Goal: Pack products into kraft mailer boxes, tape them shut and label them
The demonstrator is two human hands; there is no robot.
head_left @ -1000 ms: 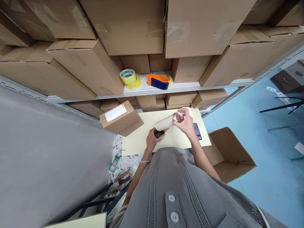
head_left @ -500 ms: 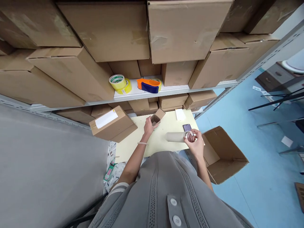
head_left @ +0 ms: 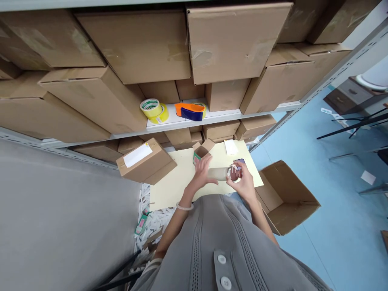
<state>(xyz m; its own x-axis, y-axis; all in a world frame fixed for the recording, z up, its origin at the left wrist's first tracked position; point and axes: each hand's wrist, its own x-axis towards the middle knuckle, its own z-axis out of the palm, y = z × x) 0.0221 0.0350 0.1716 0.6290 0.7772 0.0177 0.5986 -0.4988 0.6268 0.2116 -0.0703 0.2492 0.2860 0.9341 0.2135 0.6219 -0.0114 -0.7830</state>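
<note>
Over the pale yellow tabletop [head_left: 169,190], a pale cylindrical bottle [head_left: 216,173] lies sideways in the air or on the surface; I cannot tell which. My right hand [head_left: 241,182] has its fingers curled round the bottle's shiny, silvery-brown right end. At the other end is my left hand [head_left: 201,176], thumb and fingers apart; whether it touches the bottle is unclear. Just beyond it stands a small green and brown carton [head_left: 201,152] with its top flaps raised. A phone [head_left: 240,161] shows partly behind my right hand.
A closed brown box [head_left: 148,161] with a white label sits left. At right is a large open box [head_left: 287,198]. On the shelf [head_left: 169,115] are yellow tape rolls [head_left: 154,111] and an orange-blue tape dispenser [head_left: 190,111], among several boxes. White paper [head_left: 230,147] lies at the back.
My left hand has let go of the small carton, which now stands on the table, and has moved right to the bottle. My right hand has shifted slightly left with the bottle.
</note>
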